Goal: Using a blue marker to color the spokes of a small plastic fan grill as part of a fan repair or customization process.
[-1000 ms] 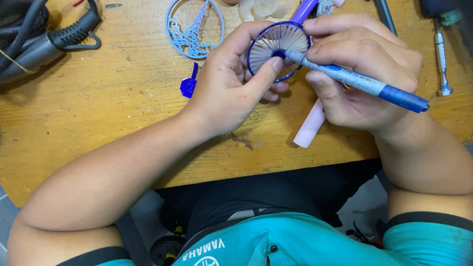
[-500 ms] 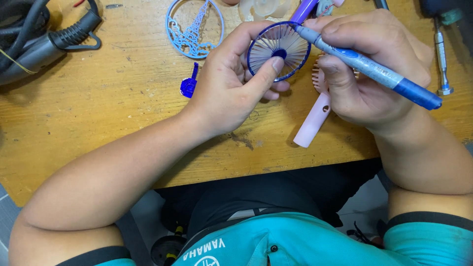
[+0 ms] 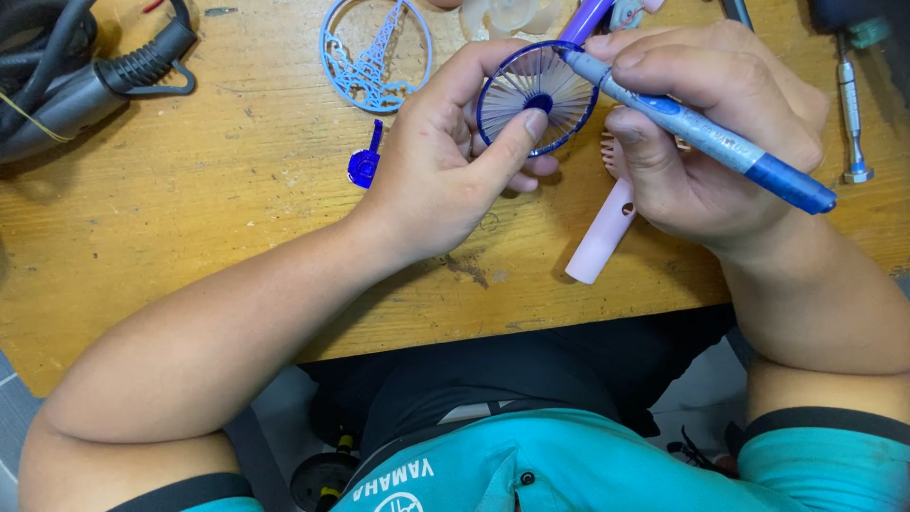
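left hand pinching, right hand gripping, close together

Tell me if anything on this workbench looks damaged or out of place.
The wooden table is scratched and stained, with a dark gouge near its front edge below the left hand. A small blue plastic piece lies loose beside that hand. Nothing looks spilled.

a scuffed, stained wooden workbench — evenly lit — with grey floor showing below its edge.

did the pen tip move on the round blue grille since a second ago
Yes. The blue marker pen in the right hand slid its tip from the grille's dark centre hub up to its upper right rim, while the pink handle on the table stayed put.
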